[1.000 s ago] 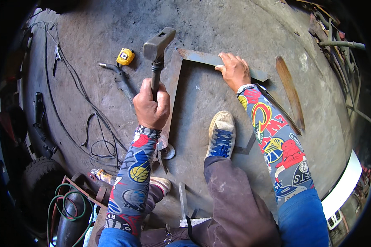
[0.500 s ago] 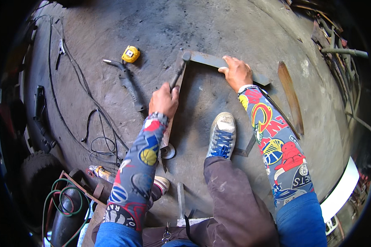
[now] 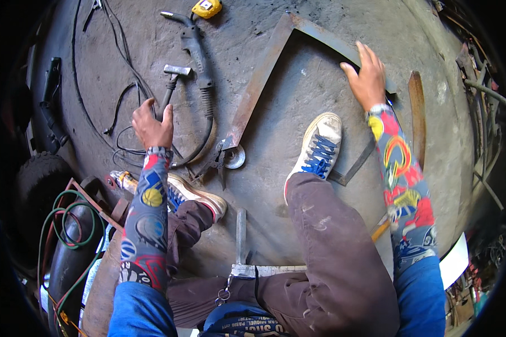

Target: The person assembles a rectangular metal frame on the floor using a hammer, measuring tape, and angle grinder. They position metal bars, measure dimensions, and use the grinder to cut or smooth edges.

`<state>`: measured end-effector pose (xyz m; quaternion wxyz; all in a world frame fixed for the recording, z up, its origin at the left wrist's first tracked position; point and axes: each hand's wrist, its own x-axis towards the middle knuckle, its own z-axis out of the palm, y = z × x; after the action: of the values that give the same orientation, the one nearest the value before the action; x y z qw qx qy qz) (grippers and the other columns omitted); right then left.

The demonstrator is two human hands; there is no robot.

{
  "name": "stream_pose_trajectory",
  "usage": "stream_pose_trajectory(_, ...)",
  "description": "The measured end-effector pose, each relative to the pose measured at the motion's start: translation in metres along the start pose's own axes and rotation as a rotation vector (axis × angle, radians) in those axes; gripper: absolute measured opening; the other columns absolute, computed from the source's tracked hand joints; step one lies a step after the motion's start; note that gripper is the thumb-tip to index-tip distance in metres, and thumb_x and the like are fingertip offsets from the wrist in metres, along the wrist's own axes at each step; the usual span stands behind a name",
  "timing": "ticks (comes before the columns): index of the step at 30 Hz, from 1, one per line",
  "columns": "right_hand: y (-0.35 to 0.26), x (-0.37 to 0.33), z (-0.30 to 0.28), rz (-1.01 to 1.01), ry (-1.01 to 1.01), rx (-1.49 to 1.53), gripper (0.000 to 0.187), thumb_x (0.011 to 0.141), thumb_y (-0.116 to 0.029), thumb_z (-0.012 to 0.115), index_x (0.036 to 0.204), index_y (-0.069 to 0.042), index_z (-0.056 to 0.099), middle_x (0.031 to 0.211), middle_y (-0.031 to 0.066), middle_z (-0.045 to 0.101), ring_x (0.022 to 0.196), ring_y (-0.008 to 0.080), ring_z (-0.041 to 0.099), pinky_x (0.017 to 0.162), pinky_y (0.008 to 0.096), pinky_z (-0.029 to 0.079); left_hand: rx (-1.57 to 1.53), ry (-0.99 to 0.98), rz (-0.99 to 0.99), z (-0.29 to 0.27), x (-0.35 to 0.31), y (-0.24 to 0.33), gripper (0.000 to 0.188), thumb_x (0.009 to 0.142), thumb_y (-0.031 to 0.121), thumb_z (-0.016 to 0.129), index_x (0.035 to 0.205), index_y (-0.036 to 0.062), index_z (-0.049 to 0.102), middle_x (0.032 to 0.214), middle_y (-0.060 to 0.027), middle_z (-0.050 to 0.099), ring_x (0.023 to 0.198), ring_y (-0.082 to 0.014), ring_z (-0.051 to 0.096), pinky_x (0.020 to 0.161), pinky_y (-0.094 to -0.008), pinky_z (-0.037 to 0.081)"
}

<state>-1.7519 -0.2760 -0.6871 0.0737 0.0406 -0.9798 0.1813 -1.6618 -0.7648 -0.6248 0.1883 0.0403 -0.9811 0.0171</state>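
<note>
My left hand is low over the floor at the left, thumb and fingers apart. Between them passes the dark handle of a hammer, its metal head pointing away from me. The fingers do not look closed on it. My right hand is open, fingers stretched, at the right arm of a rusty L-shaped steel frame; it covers part of that arm. Whether the palm presses on the steel I cannot tell. A welding torch with a ribbed cable sleeve lies just right of the hammer.
A yellow tape measure lies at the far edge. Black cables run along the left, near a gas cylinder with green hose. A round disc lies by the frame's near end. A rusty flat strip lies at right, by scrap metal.
My left hand has gone from the frame's corner to the left with the hammer, and its grip has loosened. My right hand stays by the frame, fingers now straighter. The view has shifted.
</note>
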Motion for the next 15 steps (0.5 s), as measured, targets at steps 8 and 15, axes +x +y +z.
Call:
stream_pose_trajectory(8, -0.023, -0.157, -0.051, 0.278, -0.100, 0.103, 0.054, 0.084, -0.008, 0.074, 0.136, -0.007, 0.059, 0.138, 0.0192, 0.056, 0.130, 0.0388, 0.051, 0.112, 0.0457, 0.040, -0.060, -0.925, -0.340, -0.086, -0.171, 0.053, 0.116, 0.061, 0.059, 0.092, 0.145, -0.0032, 0.042, 0.141, -0.0230, 0.050, 0.133, -0.0394, 0.044, 0.112, -0.0504, 0.038)
stream_pose_trajectory(15, -0.044, -0.246, -0.064, 0.314, -0.404, 0.017, 0.054, 0.082, -0.012, 0.072, 0.135, -0.009, 0.059, 0.141, 0.0143, 0.055, 0.137, 0.0351, 0.045, 0.115, 0.0507, 0.034, 0.070, -0.979, -0.258, -0.074, -0.182, 0.051, 0.108, 0.059, 0.052, 0.091, 0.141, -0.0003, 0.045, 0.133, -0.0186, 0.051, 0.132, -0.0382, 0.043, 0.115, -0.0506, 0.029)
